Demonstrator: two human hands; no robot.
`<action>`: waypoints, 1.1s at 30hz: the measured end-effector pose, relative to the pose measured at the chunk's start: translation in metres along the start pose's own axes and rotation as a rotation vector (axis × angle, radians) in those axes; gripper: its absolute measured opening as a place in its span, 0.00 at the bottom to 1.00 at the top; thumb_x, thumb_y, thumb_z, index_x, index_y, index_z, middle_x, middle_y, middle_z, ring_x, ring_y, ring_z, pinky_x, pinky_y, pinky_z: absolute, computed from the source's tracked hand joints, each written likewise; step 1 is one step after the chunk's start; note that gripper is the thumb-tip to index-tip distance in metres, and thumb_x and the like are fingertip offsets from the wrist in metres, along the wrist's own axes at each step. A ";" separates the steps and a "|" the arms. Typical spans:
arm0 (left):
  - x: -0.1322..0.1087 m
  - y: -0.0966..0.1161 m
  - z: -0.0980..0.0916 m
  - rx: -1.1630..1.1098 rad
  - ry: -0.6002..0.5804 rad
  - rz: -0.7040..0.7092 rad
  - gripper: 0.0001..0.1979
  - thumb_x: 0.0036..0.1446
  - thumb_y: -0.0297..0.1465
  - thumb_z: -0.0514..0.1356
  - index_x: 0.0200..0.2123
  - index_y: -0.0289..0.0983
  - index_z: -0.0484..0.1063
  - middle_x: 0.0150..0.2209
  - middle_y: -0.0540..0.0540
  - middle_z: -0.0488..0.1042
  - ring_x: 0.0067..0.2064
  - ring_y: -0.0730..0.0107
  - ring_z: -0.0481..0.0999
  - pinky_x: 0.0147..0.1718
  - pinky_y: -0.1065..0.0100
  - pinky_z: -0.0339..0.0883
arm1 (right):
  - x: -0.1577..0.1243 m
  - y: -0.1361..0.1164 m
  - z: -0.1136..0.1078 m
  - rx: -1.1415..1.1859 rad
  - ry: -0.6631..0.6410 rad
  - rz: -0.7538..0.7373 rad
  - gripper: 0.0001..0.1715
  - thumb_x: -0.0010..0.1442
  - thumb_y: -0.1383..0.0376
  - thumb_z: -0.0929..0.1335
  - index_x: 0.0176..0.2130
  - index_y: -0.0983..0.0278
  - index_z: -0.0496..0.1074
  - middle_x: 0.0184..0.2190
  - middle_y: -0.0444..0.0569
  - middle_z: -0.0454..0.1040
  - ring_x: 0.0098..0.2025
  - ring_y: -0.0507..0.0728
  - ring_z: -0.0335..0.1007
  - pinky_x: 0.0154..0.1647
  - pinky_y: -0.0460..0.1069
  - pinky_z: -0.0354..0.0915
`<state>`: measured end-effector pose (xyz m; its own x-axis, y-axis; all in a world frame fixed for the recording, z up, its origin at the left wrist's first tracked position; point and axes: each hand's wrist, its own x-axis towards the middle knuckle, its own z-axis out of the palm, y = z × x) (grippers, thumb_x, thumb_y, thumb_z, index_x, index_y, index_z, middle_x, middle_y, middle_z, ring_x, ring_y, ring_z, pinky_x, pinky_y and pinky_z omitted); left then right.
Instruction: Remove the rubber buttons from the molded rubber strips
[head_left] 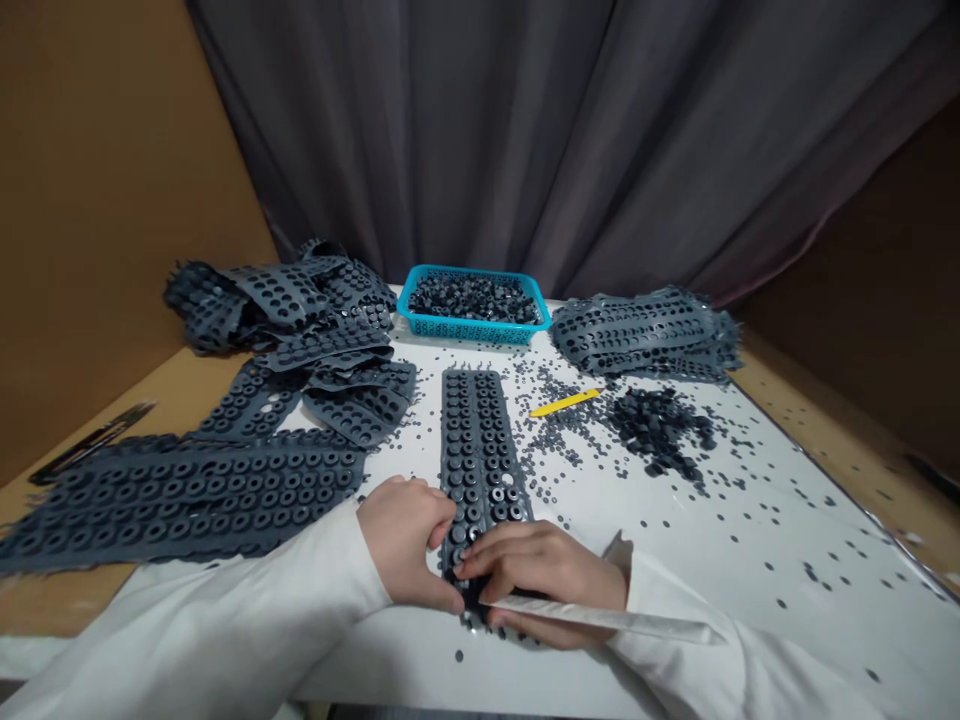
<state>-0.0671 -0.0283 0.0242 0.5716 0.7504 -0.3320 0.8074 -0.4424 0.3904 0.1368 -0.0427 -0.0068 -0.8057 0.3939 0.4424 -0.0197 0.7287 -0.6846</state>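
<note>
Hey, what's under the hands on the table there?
The right hand covers the near end of a dark grey punched rubber strip, and the left hand touches its edge. A pale flat blade lies under the right wrist. Beneath the palms is hidden.

White surface (720, 540), crowded
Gray punched sheets (180, 500), small dark rings (660, 425), a yellow stick (564, 403), a blue plastic basket (472, 335).

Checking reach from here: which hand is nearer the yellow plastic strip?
Right hand, below the yellow plastic strip; left hand, farther away, below and left of it.
</note>
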 end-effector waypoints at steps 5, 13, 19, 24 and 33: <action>0.000 0.002 0.000 0.002 0.003 -0.015 0.24 0.30 0.47 0.68 0.20 0.39 0.59 0.25 0.54 0.70 0.32 0.64 0.70 0.30 0.68 0.52 | -0.001 0.002 0.002 -0.133 -0.019 -0.061 0.08 0.60 0.65 0.66 0.34 0.69 0.69 0.38 0.57 0.77 0.48 0.54 0.70 0.49 0.46 0.67; 0.000 0.003 0.002 -0.032 -0.014 -0.124 0.24 0.28 0.46 0.68 0.20 0.40 0.59 0.26 0.54 0.69 0.32 0.65 0.70 0.25 0.69 0.51 | -0.003 0.006 0.005 -0.468 -0.090 -0.184 0.08 0.62 0.65 0.65 0.34 0.68 0.70 0.41 0.53 0.76 0.49 0.54 0.68 0.44 0.46 0.69; -0.001 0.003 0.001 -0.057 -0.019 -0.134 0.24 0.27 0.45 0.69 0.20 0.40 0.59 0.26 0.54 0.70 0.32 0.64 0.70 0.24 0.70 0.50 | -0.001 0.003 0.004 -0.553 -0.127 -0.197 0.10 0.64 0.67 0.61 0.33 0.68 0.70 0.43 0.53 0.75 0.46 0.54 0.68 0.37 0.45 0.69; -0.002 0.004 0.002 -0.065 -0.006 -0.134 0.24 0.27 0.45 0.68 0.20 0.39 0.59 0.26 0.54 0.70 0.32 0.65 0.70 0.24 0.70 0.50 | 0.000 0.001 0.004 -0.617 -0.106 -0.195 0.13 0.65 0.68 0.59 0.32 0.67 0.69 0.44 0.51 0.75 0.42 0.54 0.68 0.32 0.44 0.67; -0.001 0.003 0.004 -0.038 -0.011 -0.145 0.23 0.28 0.45 0.68 0.21 0.39 0.59 0.28 0.53 0.71 0.32 0.64 0.71 0.25 0.70 0.51 | 0.000 0.002 0.009 -0.685 -0.084 -0.180 0.10 0.64 0.67 0.61 0.34 0.66 0.68 0.43 0.53 0.75 0.40 0.53 0.68 0.28 0.44 0.65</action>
<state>-0.0643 -0.0324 0.0226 0.4514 0.7993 -0.3967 0.8755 -0.3109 0.3698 0.1320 -0.0462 -0.0135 -0.8684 0.2097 0.4494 0.1973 0.9775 -0.0750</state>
